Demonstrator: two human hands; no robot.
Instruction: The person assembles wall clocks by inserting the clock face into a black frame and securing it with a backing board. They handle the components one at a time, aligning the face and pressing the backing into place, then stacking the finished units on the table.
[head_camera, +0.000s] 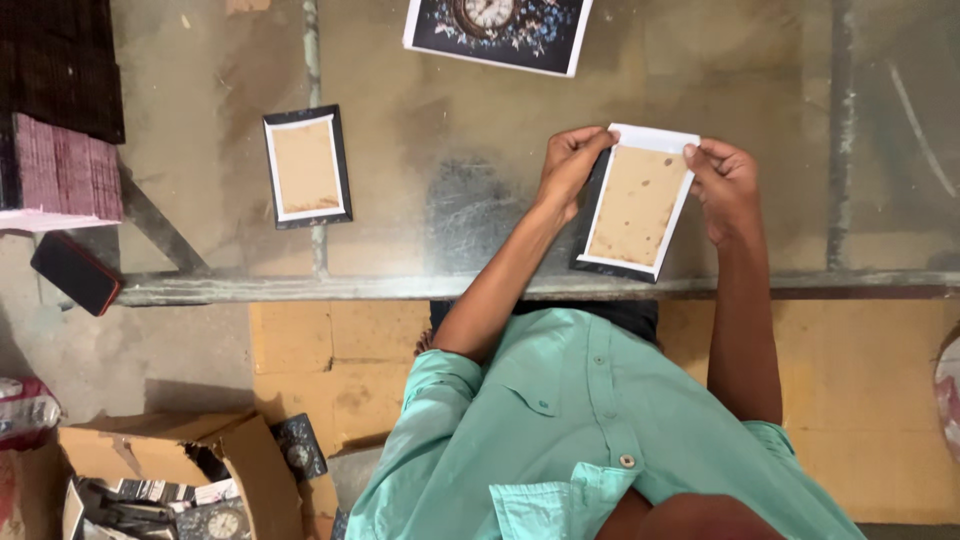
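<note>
Brown backing board in a dark picture frame (632, 212) lies at the desk (480, 200) edge; left hand (568, 160) and right hand (722, 180) have fingers pinched on its top corners. It looks light, stiff, best gripped by edges.

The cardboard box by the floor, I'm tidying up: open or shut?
Open: the cardboard box has its flaps folded outward, with dark printed pieces showing inside.

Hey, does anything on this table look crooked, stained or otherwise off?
The brown board held between the left hand and right hand sits tilted and shows dark spots. The finished frame at left lies nearly straight.
</note>
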